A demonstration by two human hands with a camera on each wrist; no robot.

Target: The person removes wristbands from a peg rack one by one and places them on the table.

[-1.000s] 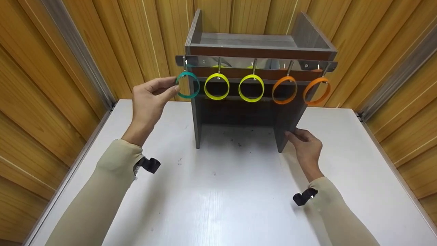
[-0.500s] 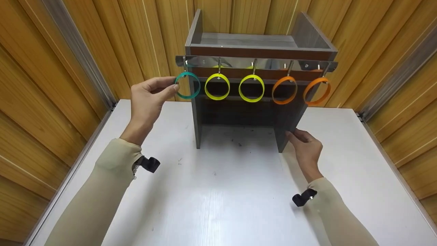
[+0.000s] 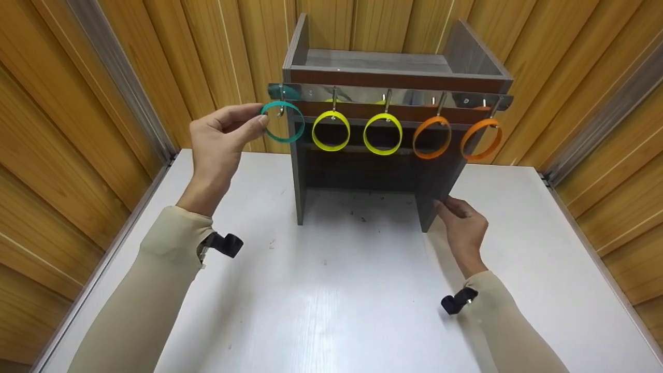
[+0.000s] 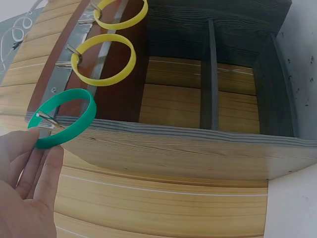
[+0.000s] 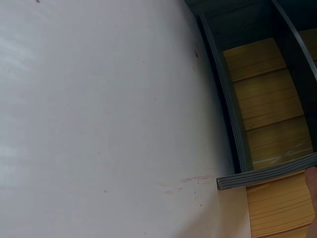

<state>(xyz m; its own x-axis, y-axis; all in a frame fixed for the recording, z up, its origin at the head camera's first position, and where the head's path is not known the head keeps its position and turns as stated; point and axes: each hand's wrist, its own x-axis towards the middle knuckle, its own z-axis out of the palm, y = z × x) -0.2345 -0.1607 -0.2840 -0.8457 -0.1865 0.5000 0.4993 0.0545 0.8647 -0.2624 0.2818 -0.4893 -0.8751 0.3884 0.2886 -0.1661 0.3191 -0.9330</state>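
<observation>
In the head view my left hand (image 3: 222, 142) pinches the left rim of a teal ring (image 3: 283, 140) between thumb and fingers. The ring sits raised around the leftmost metal hook (image 3: 281, 98), whose curved tip shows inside it, below its upper rim. From the left wrist, the green-looking ring (image 4: 83, 121) still encircles its hook. Low at the right, my right hand (image 3: 463, 228) holds the side panel of a grey wooden shelf unit (image 3: 299, 186), thumb at the panel's edge and other fingers partly hidden. Only a sliver of that hand (image 5: 312, 193) enters the right wrist view.
A shiny metal hook strip (image 3: 357, 94) crosses the unit's front. Two yellow rings (image 3: 330, 149) and two orange rings (image 3: 432, 156) hang from its other hooks. The unit stands on a white table (image 3: 311, 290), with wood-plank walls (image 3: 217, 62) around it.
My left hand has moved slightly up and left, raising the teal ring off the hook's bottom bend. The right hand stays at the panel, nearly still.
</observation>
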